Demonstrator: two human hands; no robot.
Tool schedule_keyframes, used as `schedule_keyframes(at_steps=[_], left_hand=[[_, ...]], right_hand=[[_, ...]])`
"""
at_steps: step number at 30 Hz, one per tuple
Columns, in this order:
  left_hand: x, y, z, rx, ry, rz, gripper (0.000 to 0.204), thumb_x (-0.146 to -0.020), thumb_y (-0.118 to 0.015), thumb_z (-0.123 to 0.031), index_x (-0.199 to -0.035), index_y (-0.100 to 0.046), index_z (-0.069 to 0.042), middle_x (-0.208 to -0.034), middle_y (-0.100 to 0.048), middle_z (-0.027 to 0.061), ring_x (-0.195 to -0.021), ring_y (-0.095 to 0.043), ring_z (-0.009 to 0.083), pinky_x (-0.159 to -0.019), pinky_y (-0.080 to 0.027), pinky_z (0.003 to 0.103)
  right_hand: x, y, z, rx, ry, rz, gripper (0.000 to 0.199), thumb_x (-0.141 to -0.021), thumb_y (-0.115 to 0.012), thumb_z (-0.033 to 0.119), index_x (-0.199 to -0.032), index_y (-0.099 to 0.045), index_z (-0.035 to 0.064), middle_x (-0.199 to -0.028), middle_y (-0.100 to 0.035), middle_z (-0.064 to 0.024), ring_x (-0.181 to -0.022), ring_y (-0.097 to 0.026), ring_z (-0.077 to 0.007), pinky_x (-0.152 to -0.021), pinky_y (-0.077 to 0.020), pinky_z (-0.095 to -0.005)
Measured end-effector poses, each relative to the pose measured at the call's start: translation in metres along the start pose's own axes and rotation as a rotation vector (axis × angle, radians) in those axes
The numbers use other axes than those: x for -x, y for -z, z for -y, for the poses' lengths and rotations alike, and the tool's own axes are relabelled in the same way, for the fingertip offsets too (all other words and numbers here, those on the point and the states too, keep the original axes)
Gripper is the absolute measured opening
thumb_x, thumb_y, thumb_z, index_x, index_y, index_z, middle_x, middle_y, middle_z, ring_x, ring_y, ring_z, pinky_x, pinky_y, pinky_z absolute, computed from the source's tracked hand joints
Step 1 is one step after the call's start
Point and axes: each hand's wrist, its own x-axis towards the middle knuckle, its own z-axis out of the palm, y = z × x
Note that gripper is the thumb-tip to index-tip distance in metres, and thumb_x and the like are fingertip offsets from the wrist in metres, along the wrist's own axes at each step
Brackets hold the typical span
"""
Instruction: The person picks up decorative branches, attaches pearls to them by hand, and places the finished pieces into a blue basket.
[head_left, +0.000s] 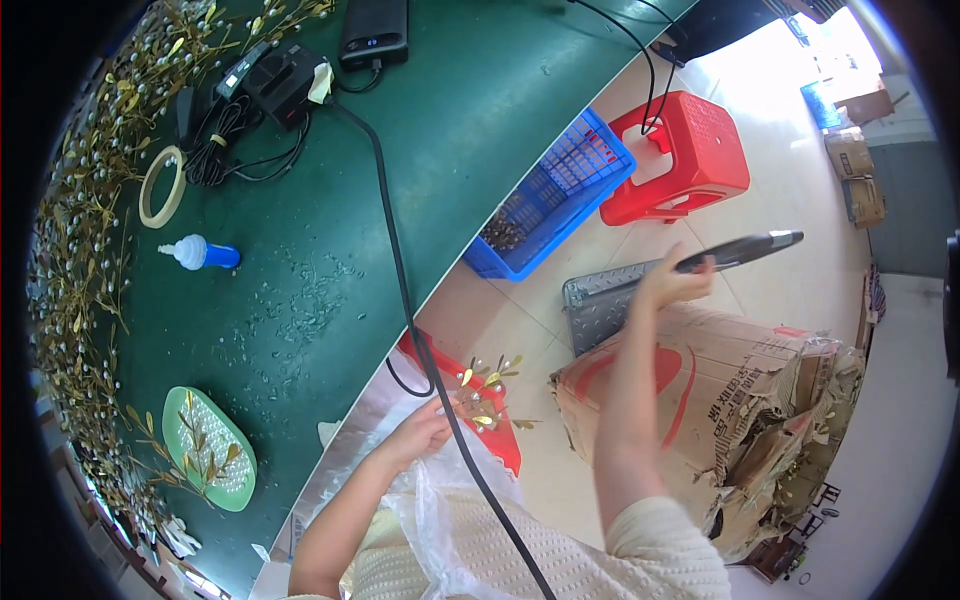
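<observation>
My left hand (415,437) is closed on a sprig (490,383) with gold leaves and small pearl beads, held just off the table edge in front of my body. Out to the right, my right hand (664,288) grips one end of a long, dark object (738,252) with a silvery far tip. Motion smears this hand, and the object's kind cannot be made out. It is raised over a grey textured case (590,300) and a torn cardboard box (640,375). A black cable (395,235) crosses between my arms, passing close by my left hand.
On the green table (330,170) are a green tray (172,425) of pearl beads, a blue-and-white bottle (208,253), a tape roll (148,205), a black power device (375,35) and heaped sprigs (75,230). Beside it stand a blue crate (545,215) and a red stool (710,150).
</observation>
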Motion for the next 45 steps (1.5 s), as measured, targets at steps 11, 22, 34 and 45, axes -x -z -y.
schedule_keyframes(at_steps=[11, 22, 34, 45], left_hand=[[0.015, 0.013, 0.004, -0.065, -0.098, -0.151, 0.019, -0.092, -0.043, -0.014, -0.110, -0.050, -0.011, -0.062, -0.030, -0.0084, -0.052, -0.027, 0.0031, -0.049, -0.022, 0.019], [0.023, 0.027, 0.016, 0.108, -0.214, -0.221, 0.018, -0.092, -0.046, -0.014, -0.109, -0.050, -0.009, -0.060, -0.034, -0.0060, -0.052, -0.029, 0.0040, -0.048, -0.024, 0.019], [-0.026, 0.018, 0.010, -0.067, -0.255, -0.321, 0.030, -0.083, -0.057, -0.008, -0.113, -0.057, -0.005, -0.074, -0.049, -0.0046, -0.062, -0.040, 0.0044, -0.056, -0.032, 0.019], [-0.083, -0.009, -0.002, -0.673, -0.592, -0.491, 0.028, -0.076, -0.061, -0.001, -0.103, -0.063, -0.006, -0.084, -0.053, 0.0058, -0.081, -0.053, 0.0141, -0.072, -0.043, 0.025]], right_hand=[[0.218, -0.069, 0.057, 0.082, 0.222, 1.640, 0.060, -0.071, -0.063, 0.015, -0.126, -0.040, 0.0088, -0.112, -0.052, -0.0182, -0.105, -0.052, -0.0353, -0.088, -0.0453, -0.0416], [0.236, -0.029, 0.032, 0.301, 0.482, 1.657, 0.053, -0.066, -0.064, 0.003, -0.114, -0.041, 0.0003, -0.096, -0.058, -0.0170, -0.083, -0.063, -0.0316, -0.068, -0.0531, -0.0376], [0.235, 0.108, -0.042, 0.254, 0.502, 1.726, 0.042, -0.064, -0.064, 0.000, -0.100, -0.043, 0.0033, -0.093, -0.056, -0.0174, -0.080, -0.063, -0.0318, -0.065, -0.0532, -0.0393], [0.191, 0.167, 0.051, -1.186, -1.714, 1.632, 0.050, -0.081, -0.060, 0.013, -0.127, -0.040, 0.0087, -0.122, -0.049, -0.0191, -0.111, -0.049, -0.0268, -0.093, -0.0406, -0.0404]])
